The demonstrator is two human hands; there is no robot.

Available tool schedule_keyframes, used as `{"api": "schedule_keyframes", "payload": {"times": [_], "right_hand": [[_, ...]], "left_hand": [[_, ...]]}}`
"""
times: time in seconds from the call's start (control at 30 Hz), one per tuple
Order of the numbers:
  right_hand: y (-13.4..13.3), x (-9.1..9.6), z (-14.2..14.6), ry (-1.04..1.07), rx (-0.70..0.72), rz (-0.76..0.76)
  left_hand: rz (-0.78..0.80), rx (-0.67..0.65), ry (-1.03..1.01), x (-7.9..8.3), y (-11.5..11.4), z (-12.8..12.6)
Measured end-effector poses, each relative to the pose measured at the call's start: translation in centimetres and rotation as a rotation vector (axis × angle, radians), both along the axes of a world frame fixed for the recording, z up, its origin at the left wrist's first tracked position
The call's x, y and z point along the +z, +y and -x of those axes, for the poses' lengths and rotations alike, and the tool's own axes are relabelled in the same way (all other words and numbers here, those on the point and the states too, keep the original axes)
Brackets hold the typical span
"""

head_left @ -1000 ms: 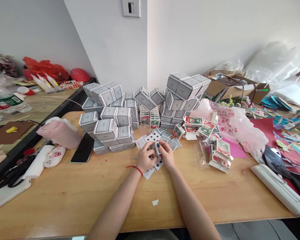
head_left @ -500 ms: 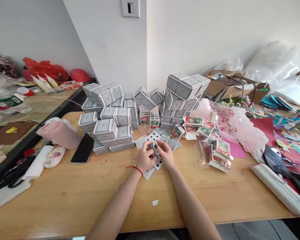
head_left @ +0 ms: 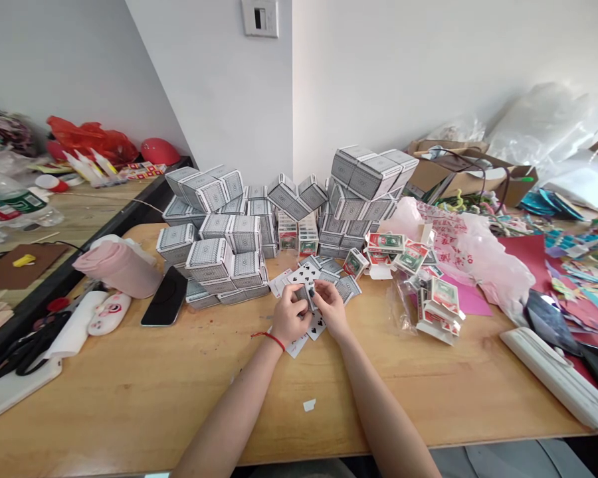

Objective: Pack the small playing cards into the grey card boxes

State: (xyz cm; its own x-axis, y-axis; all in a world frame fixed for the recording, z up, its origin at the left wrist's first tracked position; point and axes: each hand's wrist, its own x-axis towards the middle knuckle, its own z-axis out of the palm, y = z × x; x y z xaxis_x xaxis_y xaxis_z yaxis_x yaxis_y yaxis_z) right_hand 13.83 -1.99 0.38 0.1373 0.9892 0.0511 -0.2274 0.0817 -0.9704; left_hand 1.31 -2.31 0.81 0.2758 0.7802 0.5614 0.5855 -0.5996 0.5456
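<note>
My left hand (head_left: 290, 317) and my right hand (head_left: 329, 307) meet over the middle of the wooden table (head_left: 144, 385). Both are closed around a small stack of grey-backed playing cards (head_left: 305, 296) held between them. My left wrist wears a red string. Loose cards (head_left: 309, 271) lie face up and face down on the table just under and beyond my hands. A wall of card cubes (head_left: 214, 255) built from grey-backed cards stands behind them.
A black phone (head_left: 165, 305) and a pink roll (head_left: 119, 265) lie at the left. Red and green card boxes (head_left: 438, 300) spill from a plastic bag (head_left: 468, 252) at the right. A white bar-shaped tool (head_left: 553, 375) sits at the right edge. A paper scrap (head_left: 309, 404) lies near me.
My hands have stayed in place; only my fingers have shifted slightly on the small card stack.
</note>
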Motion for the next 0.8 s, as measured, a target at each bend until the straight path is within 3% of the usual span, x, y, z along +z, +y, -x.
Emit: {"api": "schedule_keyframes", "payload": {"times": [0.8], "right_hand": [[-0.05, 0.19, -0.03, -0.020, 0.012, -0.010]], "left_hand": [[0.045, -0.003, -0.028, 0.44, -0.13, 0.16]]}}
